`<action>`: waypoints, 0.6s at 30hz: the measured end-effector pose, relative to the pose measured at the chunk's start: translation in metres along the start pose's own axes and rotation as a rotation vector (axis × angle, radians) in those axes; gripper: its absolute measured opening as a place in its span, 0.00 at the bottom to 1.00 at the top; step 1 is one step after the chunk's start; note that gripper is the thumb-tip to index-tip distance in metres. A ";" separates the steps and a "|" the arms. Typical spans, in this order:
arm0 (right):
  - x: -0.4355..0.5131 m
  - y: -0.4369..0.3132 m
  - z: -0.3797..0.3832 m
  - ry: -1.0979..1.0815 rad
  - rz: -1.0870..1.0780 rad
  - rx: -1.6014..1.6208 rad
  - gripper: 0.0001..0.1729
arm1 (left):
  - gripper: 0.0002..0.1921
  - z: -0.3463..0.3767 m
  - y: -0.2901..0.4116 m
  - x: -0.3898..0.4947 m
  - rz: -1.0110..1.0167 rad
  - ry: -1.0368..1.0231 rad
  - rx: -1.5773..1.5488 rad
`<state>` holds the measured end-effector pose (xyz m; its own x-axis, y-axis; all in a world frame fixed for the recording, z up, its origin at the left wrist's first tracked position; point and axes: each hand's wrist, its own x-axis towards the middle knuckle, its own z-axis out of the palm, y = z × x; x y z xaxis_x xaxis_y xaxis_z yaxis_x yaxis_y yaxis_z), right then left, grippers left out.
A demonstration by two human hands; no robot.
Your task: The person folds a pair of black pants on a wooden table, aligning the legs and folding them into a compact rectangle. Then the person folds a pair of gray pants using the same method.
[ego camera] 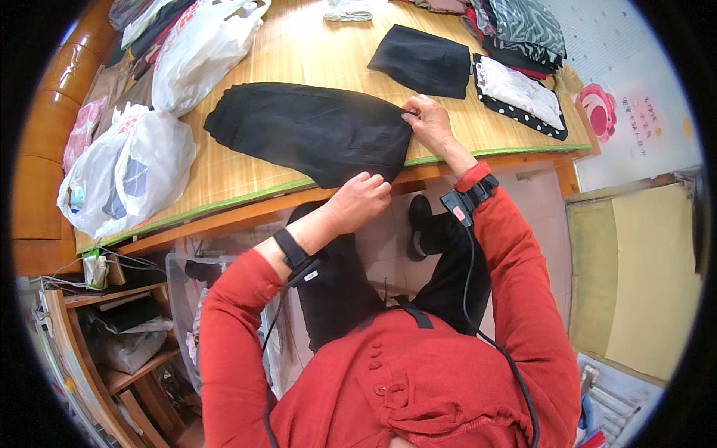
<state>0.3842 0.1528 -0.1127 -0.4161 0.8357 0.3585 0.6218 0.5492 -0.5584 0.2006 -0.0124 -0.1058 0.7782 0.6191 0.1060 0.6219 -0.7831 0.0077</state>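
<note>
A pair of folded black trousers (313, 129) lies lengthwise on the woven mat (302, 50), its near part reaching the mat's green edge. My right hand (430, 123) pinches the garment's right end between thumb and fingers. At the near right corner of the same cloth, my left hand (358, 204) has its fingers curled around the edge; its thumb is hidden. Beyond my right hand rests another folded black garment (420, 60), apart from the trousers.
White plastic bags (140, 168) stand at the left, with piled clothes (151, 33) behind. A folded white garment (518, 92) lies on polka-dot cloth (504, 115) at right, near a clothes stack (526, 33). Below left are a clear plastic bin (182, 313) and a wooden shelf (140, 372).
</note>
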 end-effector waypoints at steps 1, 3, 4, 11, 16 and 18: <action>0.000 0.001 0.000 0.005 -0.023 -0.012 0.06 | 0.10 -0.001 0.001 -0.001 0.002 -0.091 -0.042; 0.000 0.001 0.000 0.012 -0.038 -0.033 0.06 | 0.13 -0.003 0.001 -0.002 0.044 0.215 0.131; 0.000 0.001 0.001 0.011 -0.033 -0.042 0.07 | 0.14 -0.002 0.002 0.000 0.059 0.336 0.175; 0.001 0.001 0.003 -0.003 -0.034 -0.040 0.06 | 0.19 0.007 -0.007 0.023 0.008 0.084 0.240; 0.007 0.004 0.001 -0.025 0.005 -0.044 0.07 | 0.04 0.005 -0.011 0.016 0.165 0.252 0.225; 0.013 0.007 0.000 -0.048 0.087 -0.025 0.07 | 0.03 0.006 -0.010 0.010 0.193 0.182 0.125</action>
<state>0.3832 0.1674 -0.1123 -0.3908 0.8793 0.2722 0.6731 0.4747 -0.5671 0.2026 0.0019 -0.1103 0.8615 0.4298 0.2703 0.4789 -0.8648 -0.1513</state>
